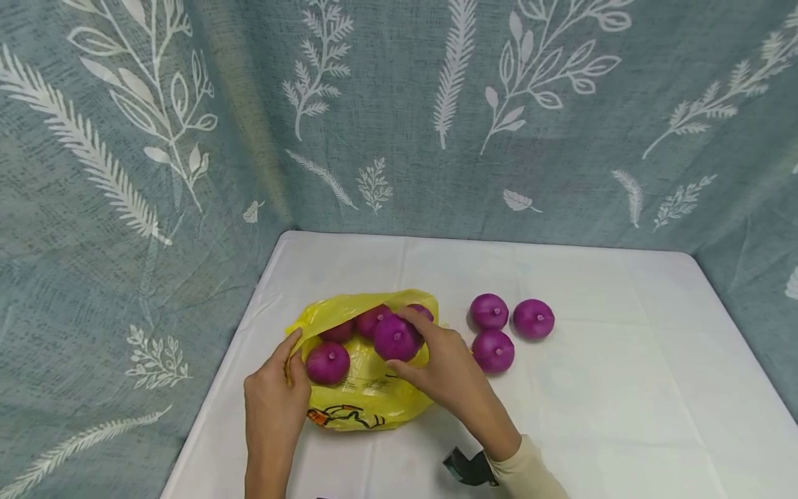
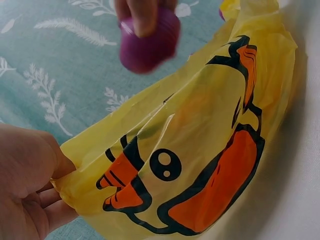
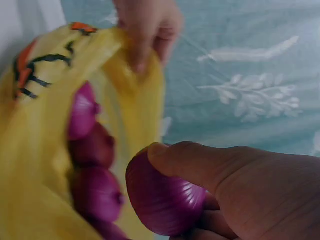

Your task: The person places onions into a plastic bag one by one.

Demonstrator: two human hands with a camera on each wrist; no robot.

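Observation:
A yellow plastic bag (image 1: 368, 398) with a printed cartoon face lies on its side, its mouth held wide. My left hand (image 1: 277, 391) pinches the bag's rim at the left; the left wrist view shows thumb and fingers (image 2: 60, 212) on the thin plastic. My right hand (image 1: 445, 364) grips a purple onion (image 1: 397, 337) in front of the bag's mouth. Several more onions lie inside, one of them (image 1: 327, 362) near the left hand. The right wrist view shows the gripped onion (image 3: 165, 197) close to the opening, with a row of onions (image 3: 97, 195) behind it.
Three loose onions, one of them (image 1: 533, 319) farthest right, sit on the white-covered table (image 1: 623, 388) right of the bag. A dark strap-like piece (image 1: 467, 466) shows beside the right sleeve (image 1: 530, 471). A teal leaf-patterned curtain (image 1: 399, 104) hangs behind and at the sides.

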